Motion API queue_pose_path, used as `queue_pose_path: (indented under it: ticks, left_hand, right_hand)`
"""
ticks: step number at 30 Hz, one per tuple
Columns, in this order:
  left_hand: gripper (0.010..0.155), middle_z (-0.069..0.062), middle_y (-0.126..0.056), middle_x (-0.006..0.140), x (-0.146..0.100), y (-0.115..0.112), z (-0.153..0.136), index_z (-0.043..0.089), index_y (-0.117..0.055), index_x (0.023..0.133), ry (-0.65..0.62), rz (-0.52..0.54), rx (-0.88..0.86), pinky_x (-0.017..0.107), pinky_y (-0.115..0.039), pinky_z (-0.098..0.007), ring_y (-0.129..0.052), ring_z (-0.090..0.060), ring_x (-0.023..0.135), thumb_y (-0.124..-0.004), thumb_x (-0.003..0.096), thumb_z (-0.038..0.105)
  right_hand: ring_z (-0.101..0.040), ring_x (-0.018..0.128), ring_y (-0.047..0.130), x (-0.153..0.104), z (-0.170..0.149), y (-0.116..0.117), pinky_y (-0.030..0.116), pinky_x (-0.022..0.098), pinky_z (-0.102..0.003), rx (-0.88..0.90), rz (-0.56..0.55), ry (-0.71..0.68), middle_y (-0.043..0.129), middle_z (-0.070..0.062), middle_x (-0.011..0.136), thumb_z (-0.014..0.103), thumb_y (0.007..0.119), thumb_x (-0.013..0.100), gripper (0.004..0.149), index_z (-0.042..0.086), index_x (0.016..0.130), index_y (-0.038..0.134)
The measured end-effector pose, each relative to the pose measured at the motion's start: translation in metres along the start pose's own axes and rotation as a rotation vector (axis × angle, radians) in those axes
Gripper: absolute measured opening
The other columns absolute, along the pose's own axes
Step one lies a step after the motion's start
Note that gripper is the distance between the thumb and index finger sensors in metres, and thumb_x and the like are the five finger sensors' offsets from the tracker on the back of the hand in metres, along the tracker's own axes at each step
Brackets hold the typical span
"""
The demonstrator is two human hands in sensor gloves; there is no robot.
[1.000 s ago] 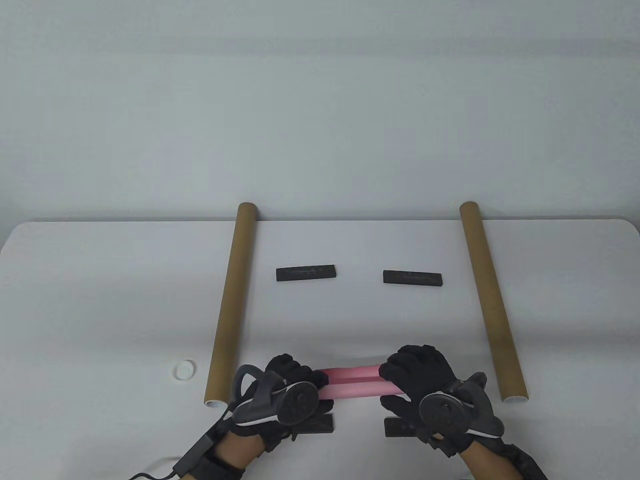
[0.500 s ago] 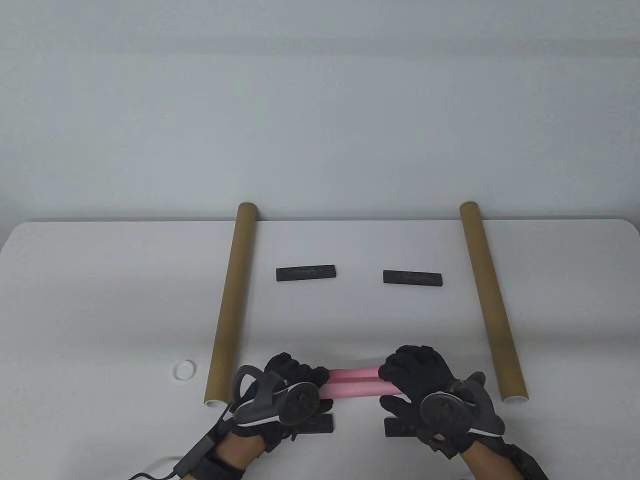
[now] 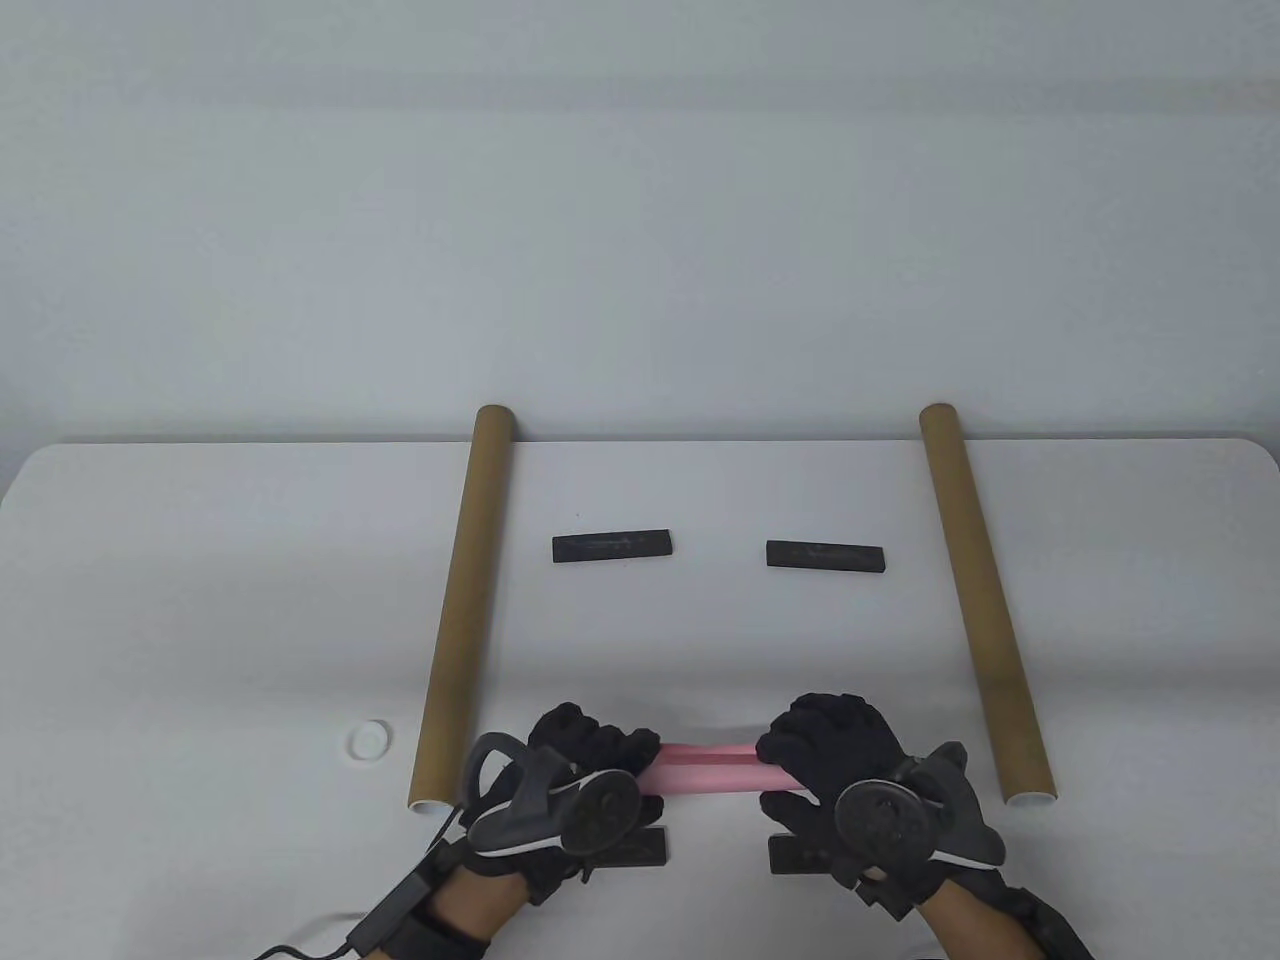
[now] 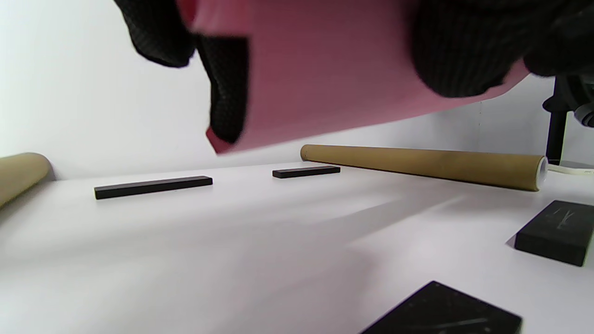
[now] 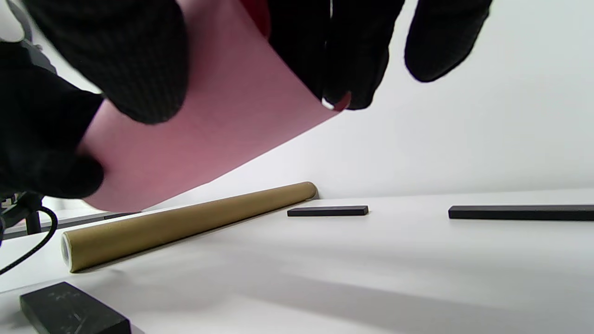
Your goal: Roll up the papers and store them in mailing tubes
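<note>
A rolled pink paper [image 3: 708, 768] is held above the table's front edge between both hands. My left hand [image 3: 590, 752] grips its left end and my right hand [image 3: 825, 745] grips its right end. The paper fills the top of the left wrist view [image 4: 325, 69] and of the right wrist view [image 5: 218, 116], lifted off the table. Two brown mailing tubes lie lengthwise: the left tube [image 3: 462, 605] and the right tube [image 3: 980, 595], each with its open near end toward me.
Two black bar weights lie at mid-table, one on the left [image 3: 611, 546] and one on the right [image 3: 825, 555]. Two more black weights [image 3: 640, 848] [image 3: 795, 855] lie under my hands. A white tube cap [image 3: 368, 740] lies left of the left tube.
The visible pink roll looks slightly thinner and tighter between the hands. The hands have barely moved.
</note>
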State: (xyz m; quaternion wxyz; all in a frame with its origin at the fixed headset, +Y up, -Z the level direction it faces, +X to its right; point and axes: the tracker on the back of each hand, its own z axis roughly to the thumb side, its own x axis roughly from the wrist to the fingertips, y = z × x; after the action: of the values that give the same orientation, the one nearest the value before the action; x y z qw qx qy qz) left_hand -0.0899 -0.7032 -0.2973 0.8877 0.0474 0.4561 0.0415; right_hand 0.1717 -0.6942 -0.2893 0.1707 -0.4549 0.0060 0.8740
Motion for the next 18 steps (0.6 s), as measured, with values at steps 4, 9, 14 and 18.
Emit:
queue_pose_path:
  ticks: [4,9,14,18]
  left_hand:
    - [0.065,0.011,-0.098,0.064,0.0000,0.0018,-0.0012,0.030,-0.076,0.090,-0.004,0.011,-0.009,0.070,-0.073,-0.048,-0.105,-0.012,0.061,-0.080,0.0351,0.064]
    - [0.063,0.013,-0.102,0.052,0.0013,0.0010,-0.0010,0.029,-0.083,0.084,-0.010,-0.015,-0.036,0.068,-0.076,-0.047,-0.108,-0.010,0.048,-0.078,0.0341,0.067]
    - [0.065,0.009,-0.095,0.076,-0.0003,0.0022,0.0011,0.031,-0.072,0.093,-0.007,0.012,-0.007,0.071,-0.071,-0.050,-0.102,-0.016,0.072,-0.079,0.0366,0.063]
    - [0.064,0.010,-0.097,0.069,0.0005,0.0022,0.0016,0.031,-0.075,0.091,-0.016,0.012,-0.005,0.070,-0.071,-0.049,-0.104,-0.014,0.067,-0.080,0.0360,0.063]
  right_hand:
    - [-0.039,0.085,0.093,0.0018,0.0005,0.0014,0.071,0.068,-0.067,0.043,0.025,0.000,0.099,-0.006,0.078,0.065,0.077,0.043,0.056,0.020,0.072,0.096]
    - [-0.043,0.097,0.080,-0.0005,-0.0003,-0.0001,0.065,0.071,-0.069,0.010,0.013,-0.009,0.082,-0.009,0.100,0.058,0.085,0.043,0.065,0.020,0.095,0.079]
    - [-0.041,0.098,0.080,-0.0012,0.0015,-0.0014,0.065,0.072,-0.068,0.013,-0.008,-0.019,0.084,-0.006,0.098,0.053,0.085,0.046,0.057,0.022,0.093,0.081]
    - [-0.040,0.091,0.088,0.0002,-0.0006,0.0003,0.068,0.070,-0.068,0.032,0.031,-0.019,0.094,-0.006,0.087,0.062,0.079,0.044,0.055,0.021,0.079,0.092]
